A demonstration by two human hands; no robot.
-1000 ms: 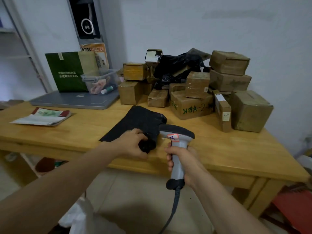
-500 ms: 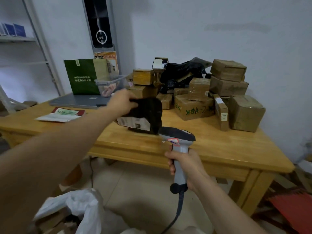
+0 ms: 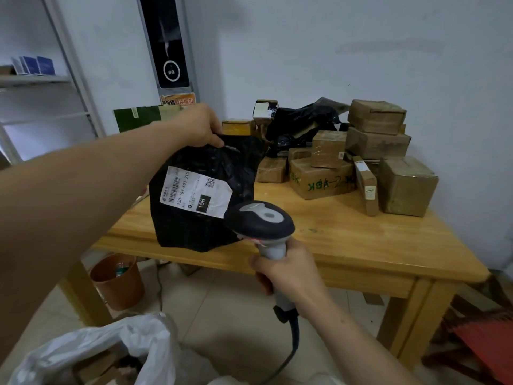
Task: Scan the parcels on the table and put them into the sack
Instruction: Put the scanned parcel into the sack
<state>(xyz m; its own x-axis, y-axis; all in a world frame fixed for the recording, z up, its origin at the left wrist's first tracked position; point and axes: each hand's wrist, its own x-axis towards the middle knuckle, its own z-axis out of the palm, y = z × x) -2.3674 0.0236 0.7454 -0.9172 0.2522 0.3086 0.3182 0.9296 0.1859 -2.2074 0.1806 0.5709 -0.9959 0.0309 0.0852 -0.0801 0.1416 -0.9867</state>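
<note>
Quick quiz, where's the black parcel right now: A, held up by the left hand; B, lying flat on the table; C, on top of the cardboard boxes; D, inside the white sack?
A: the left hand grips the black parcel by its top edge, its white label turned toward the scanner in the right hand.

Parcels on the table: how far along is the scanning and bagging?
Done: the white sack on the floor already shows brown boxes inside. In hand: the left hand holds up a black parcel, its label facing the scanner held in the right hand. Left: a pile of cardboard boxes and another black bag wait on the table, so most of the job looks undone.
</note>
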